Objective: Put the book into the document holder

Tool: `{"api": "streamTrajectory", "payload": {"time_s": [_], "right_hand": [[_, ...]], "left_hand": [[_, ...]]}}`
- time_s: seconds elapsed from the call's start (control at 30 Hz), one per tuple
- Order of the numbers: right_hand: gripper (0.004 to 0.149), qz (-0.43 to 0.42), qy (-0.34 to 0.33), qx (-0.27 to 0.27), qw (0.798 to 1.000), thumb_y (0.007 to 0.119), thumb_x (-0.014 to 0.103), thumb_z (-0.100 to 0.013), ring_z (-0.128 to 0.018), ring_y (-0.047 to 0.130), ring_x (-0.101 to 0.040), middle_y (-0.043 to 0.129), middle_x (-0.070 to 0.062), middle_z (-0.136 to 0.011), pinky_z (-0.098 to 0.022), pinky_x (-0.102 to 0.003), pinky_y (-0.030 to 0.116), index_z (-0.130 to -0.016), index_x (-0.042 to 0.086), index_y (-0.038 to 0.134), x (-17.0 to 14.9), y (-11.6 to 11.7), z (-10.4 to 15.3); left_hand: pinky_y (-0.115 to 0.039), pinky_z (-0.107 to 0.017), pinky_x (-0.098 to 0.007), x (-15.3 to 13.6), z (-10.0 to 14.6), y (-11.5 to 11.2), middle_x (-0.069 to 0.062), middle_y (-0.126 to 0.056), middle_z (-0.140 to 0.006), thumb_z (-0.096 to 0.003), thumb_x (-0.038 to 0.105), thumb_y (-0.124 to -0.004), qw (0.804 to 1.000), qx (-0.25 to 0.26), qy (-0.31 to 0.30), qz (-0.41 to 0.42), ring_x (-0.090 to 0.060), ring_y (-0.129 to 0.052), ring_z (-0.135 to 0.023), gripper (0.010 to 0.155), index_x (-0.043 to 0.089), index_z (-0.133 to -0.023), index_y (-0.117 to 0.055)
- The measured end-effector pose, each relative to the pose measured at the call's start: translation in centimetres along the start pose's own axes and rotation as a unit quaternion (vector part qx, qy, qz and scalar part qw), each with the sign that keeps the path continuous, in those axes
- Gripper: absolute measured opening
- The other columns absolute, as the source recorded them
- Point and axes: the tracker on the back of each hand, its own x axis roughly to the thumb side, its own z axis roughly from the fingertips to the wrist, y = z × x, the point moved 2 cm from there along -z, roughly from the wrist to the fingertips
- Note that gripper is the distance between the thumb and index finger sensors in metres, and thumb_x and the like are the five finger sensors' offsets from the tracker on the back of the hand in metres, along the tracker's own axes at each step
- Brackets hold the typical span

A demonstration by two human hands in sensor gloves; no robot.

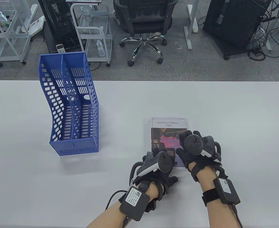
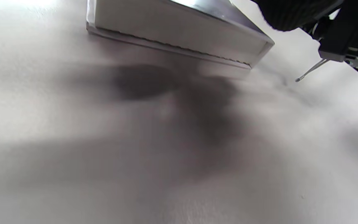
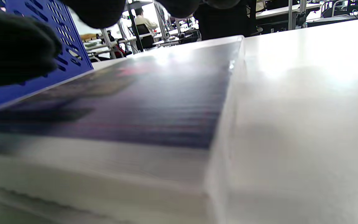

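Right, both gloved hands are down at the book (image 1: 168, 137), which lies flat on the white table (image 1: 237, 114), near the front edge and well to the right of the blue document holder (image 1: 70, 104). The holder stands upright, two slots side by side, open at the top.

The right hand (image 1: 196, 152) sits over the book's near right corner, and from the right wrist view its fingers (image 3: 14, 46) hang just above the cover, dark blurs, not plainly pressing. The left hand (image 1: 158, 168) is at the near left corner; the left wrist view shows the book's page edge (image 2: 179, 34) sitting on the table with the hand's shadow in front of it. Whether either hand has actually closed on the book, I cannot tell: the trackers hide the fingertips from above, and neither wrist camera shows a pinch.

So this looks like the pick-up, the very start of the job. To do it well, I'd say one hand should steady the cover while the other works its fingertips under the near edge, since a book lying flush gives little to catch. Once it's lifted, stand it on edge, spine or page edge down, and line it up with one slot before lowering. The holder looks light, so a nudge against the divider could shove it; come in from above, not from the side.
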Motion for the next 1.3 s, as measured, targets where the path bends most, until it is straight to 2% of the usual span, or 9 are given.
{"api": "streamTrajectory", "payload": {"time_s": [0.13,0.27,0.37,0.57,0.7,0.87,1.1,1.3], "right_hand": [[0.069,-0.022,0.007,0.035,0.999,0.069,0.050,-0.046,-0.098,0.033,-0.055,0.038,-0.017,-0.110,-0.062,-0.076,0.039,-0.099,0.012,0.046,-0.3,1.1,-0.6],[0.066,-0.047,0.021,0.072,0.996,0.068,0.049,-0.046,-0.098,0.030,-0.053,0.041,-0.015,-0.110,-0.062,-0.076,0.037,-0.098,0.012,0.050,-1.3,2.0,-0.7],[0.065,-0.057,0.025,0.072,0.995,0.068,0.049,-0.047,-0.098,0.029,-0.052,0.042,-0.013,-0.110,-0.061,-0.076,0.038,-0.098,0.013,0.051,-1.6,1.9,-0.6],[0.066,-0.013,0.026,0.076,0.997,0.068,0.049,-0.046,-0.097,0.033,-0.053,0.047,-0.017,-0.107,-0.061,-0.075,0.040,-0.097,0.010,0.053,-0.9,1.7,-0.5],[0.066,-0.007,0.033,0.084,0.996,0.069,0.049,-0.046,-0.096,0.034,-0.053,0.047,-0.020,-0.105,-0.060,-0.075,0.041,-0.096,0.008,0.053,-0.5,1.7,-0.4],[0.069,0.038,0.025,0.098,0.994,0.069,0.050,-0.046,-0.095,0.038,-0.054,0.050,-0.027,-0.102,-0.059,-0.075,0.044,-0.095,0.003,0.053,1.1,1.7,-0.1],[0.071,0.091,-0.002,0.117,0.989,0.070,0.049,-0.045,-0.090,0.050,-0.059,0.063,-0.037,-0.093,-0.056,-0.075,0.051,-0.090,-0.005,0.059,4.6,1.9,0.5],[0.070,0.092,-0.028,0.134,0.986,0.070,0.049,-0.045,-0.087,0.059,-0.060,0.071,-0.039,-0.087,-0.054,-0.075,0.056,-0.086,-0.008,0.065,6.8,1.9,1.4]], "left_hand": [[-0.005,-0.071,-0.060,0.3,-0.3,-0.9,0.008,0.008,-0.108,-0.0428,0.065,-0.064,0.999,-0.014,0.011,-0.030,-0.022,0.014,-0.103,0.083,0.037,-0.106,-0.018],[-0.005,-0.071,-0.060,0.3,-0.4,-1.3,0.008,0.008,-0.108,-0.0428,0.065,-0.064,0.999,-0.021,0.016,-0.044,-0.022,0.014,-0.103,0.084,0.038,-0.104,-0.013],[-0.006,-0.071,-0.060,0.2,-0.4,-1.2,0.008,0.007,-0.109,-0.0428,0.065,-0.064,0.999,-0.020,0.016,-0.041,-0.022,0.013,-0.103,0.083,0.038,-0.104,-0.014],[-0.006,-0.071,-0.060,0.0,-0.3,-1.0,0.008,0.006,-0.109,-0.0427,0.065,-0.065,0.998,-0.023,0.028,-0.057,-0.022,0.013,-0.103,0.082,0.041,-0.104,-0.016],[-0.005,-0.071,-0.060,-0.7,-0.3,-0.5,0.008,0.006,-0.109,-0.0428,0.064,-0.065,0.995,-0.044,0.045,-0.077,-0.022,0.013,-0.103,0.082,0.042,-0.103,-0.014],[-0.005,-0.071,-0.060,-2.5,-0.2,0.7,0.007,0.005,-0.110,-0.0431,0.063,-0.065,0.991,-0.027,0.083,-0.104,-0.022,0.012,-0.104,0.081,0.040,-0.103,-0.015],[-0.006,-0.072,-0.060,-5.6,-0.4,2.9,0.008,0.000,-0.112,-0.0421,0.065,-0.063,0.994,0.010,0.099,-0.039,-0.022,0.008,-0.106,0.078,0.038,-0.106,-0.027],[-0.007,-0.072,-0.060,-7.7,-1.4,4.2,0.010,-0.003,-0.112,-0.0415,0.066,-0.063,0.990,0.041,0.130,0.022,-0.021,0.006,-0.106,0.076,0.041,-0.106,-0.031]]}}
